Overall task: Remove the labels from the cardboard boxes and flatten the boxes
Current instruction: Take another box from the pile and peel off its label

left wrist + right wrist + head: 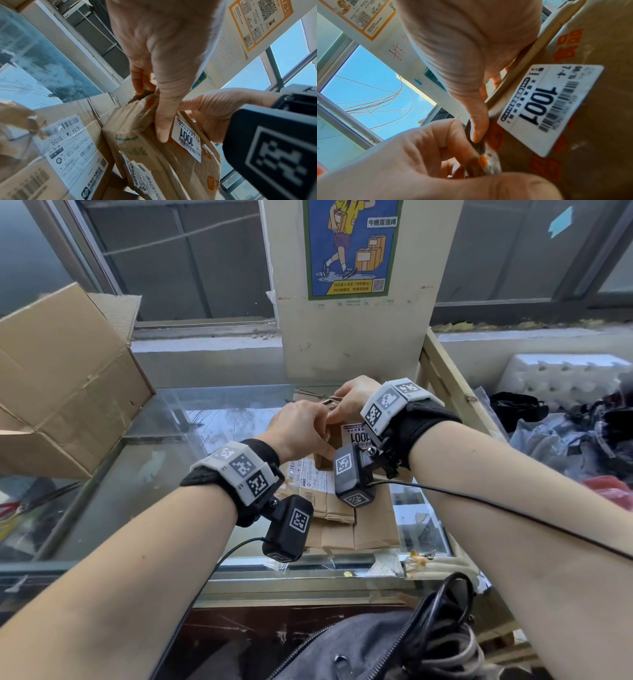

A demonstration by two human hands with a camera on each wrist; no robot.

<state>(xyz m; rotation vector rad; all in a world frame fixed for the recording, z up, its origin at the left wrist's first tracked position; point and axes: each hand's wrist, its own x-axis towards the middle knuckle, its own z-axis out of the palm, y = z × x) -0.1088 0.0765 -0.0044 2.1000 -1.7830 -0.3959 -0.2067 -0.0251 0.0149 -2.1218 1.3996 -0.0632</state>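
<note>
A small brown cardboard box [329, 438] with a white "1001" label [358, 436] stands on a stack of flattened cardboard [356, 529] on the glass table. My left hand [301, 426] pinches a crumpled strip of tape [145, 100] at the box's far top end, thumb lying on the top face. My right hand [352, 398] grips the box's far right edge beside the label [187, 139]. In the right wrist view its thumb [479, 128] presses beside the strip [488, 163]. A second label [140, 174] sticks to the box's side. Another shipping label [73, 152] lies on the flattened cardboard.
A large open cardboard box [61, 381] sits at the left on the glass table [154, 474]. A pillar with a poster [352, 248] stands right behind the hands. A wooden frame [452, 385], white foam [561, 378] and bagged clutter [582, 440] fill the right.
</note>
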